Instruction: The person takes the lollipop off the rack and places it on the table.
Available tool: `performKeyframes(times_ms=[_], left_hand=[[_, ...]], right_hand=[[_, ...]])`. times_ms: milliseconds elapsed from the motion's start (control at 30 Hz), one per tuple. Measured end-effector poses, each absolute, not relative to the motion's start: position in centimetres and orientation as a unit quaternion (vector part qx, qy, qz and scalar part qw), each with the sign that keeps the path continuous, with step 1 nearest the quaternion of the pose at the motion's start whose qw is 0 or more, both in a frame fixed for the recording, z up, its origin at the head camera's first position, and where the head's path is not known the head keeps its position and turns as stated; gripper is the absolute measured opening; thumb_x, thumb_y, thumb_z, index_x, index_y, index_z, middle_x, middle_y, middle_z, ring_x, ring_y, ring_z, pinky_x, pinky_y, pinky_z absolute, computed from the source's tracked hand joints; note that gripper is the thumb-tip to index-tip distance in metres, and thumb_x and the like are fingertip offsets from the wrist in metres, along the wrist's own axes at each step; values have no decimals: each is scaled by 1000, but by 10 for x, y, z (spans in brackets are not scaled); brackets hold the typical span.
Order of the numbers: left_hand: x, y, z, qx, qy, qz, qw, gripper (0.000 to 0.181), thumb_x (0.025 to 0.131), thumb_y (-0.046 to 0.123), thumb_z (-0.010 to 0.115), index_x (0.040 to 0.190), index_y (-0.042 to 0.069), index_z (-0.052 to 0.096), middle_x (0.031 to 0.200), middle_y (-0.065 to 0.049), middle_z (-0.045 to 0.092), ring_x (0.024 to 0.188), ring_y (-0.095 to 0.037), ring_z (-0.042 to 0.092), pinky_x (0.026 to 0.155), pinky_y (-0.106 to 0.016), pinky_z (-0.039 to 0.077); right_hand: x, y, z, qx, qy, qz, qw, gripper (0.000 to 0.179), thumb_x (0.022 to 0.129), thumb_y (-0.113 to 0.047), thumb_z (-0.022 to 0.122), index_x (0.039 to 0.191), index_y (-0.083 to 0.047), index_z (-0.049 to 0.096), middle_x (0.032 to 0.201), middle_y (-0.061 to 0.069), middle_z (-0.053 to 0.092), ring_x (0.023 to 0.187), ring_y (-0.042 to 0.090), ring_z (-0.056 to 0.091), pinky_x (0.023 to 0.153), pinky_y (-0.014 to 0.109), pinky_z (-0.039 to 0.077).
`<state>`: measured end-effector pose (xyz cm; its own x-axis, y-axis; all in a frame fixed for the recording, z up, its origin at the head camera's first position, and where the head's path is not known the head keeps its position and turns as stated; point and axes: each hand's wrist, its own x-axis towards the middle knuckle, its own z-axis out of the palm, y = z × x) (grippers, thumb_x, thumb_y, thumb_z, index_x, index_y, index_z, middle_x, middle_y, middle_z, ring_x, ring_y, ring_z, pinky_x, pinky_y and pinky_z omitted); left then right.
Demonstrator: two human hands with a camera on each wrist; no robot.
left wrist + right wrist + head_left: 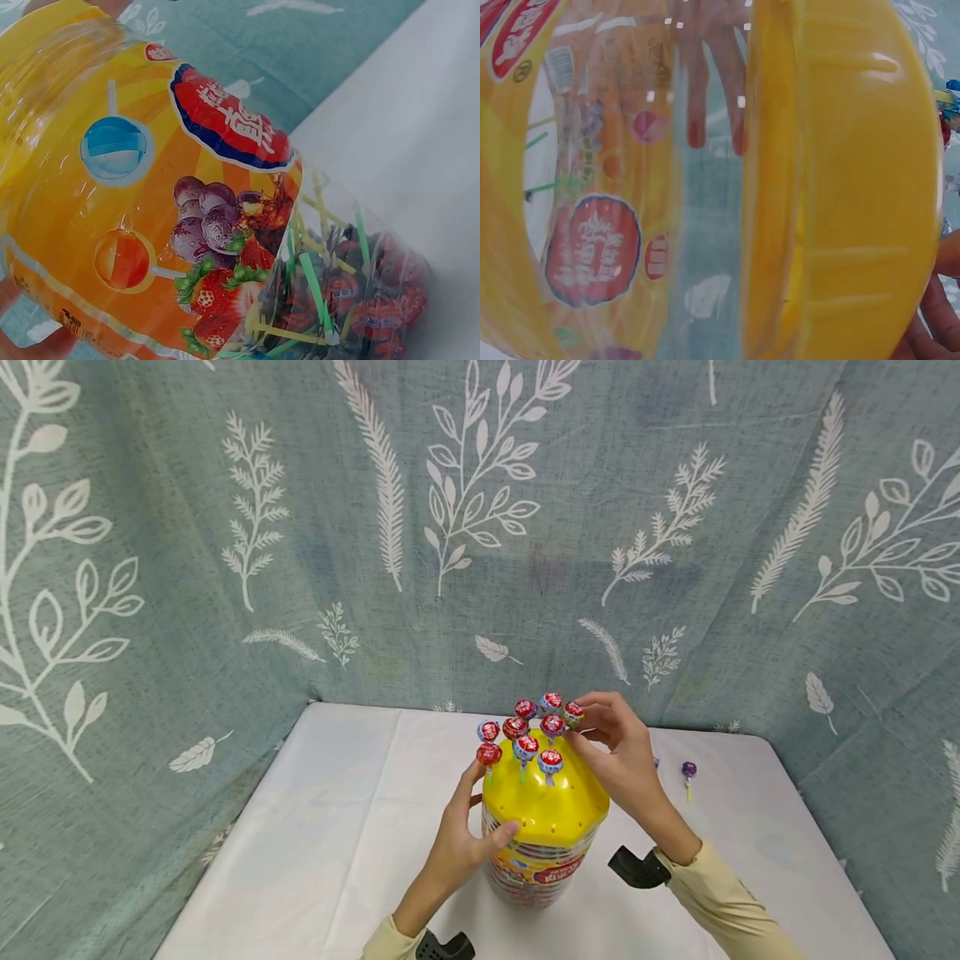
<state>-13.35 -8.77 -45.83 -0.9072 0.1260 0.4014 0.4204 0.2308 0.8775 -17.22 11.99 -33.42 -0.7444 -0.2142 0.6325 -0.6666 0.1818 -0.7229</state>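
In the head view a clear candy jar (528,881) with a printed label stands upright under a yellow lid (555,818). Several wrapped lollipops (527,747) stand stick-down in the lid's holes. My left hand (453,852) grips the jar at its top left, thumb on the lid's front edge. At the lid's far right, my right hand (626,760) pinches a red-and-green lollipop (573,712); its stick is hidden. Through the clear jar wall, the right wrist view shows left-hand fingers (696,105). More lollipops (345,300) lie inside the jar's bottom in the left wrist view.
A purple lollipop (689,770) lies on the white-covered table (360,835) to the right, with part of another beside my right wrist. Patterned green-grey cloth (495,527) hangs behind the table and along both sides.
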Motion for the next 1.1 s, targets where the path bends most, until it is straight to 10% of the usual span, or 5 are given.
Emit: performKeyframes(times_ms=[1100], left_hand=[[-132, -86, -458, -167, -774, -599, 120, 83, 80, 43, 64, 150, 24, 22, 148, 1, 35, 132, -21, 35, 97, -55, 39]], right_hand=[[-171, 164, -334, 254, -754, 548, 260, 39, 76, 18, 66, 111, 8, 54, 90, 20, 63, 78, 16, 62, 65, 18, 52]])
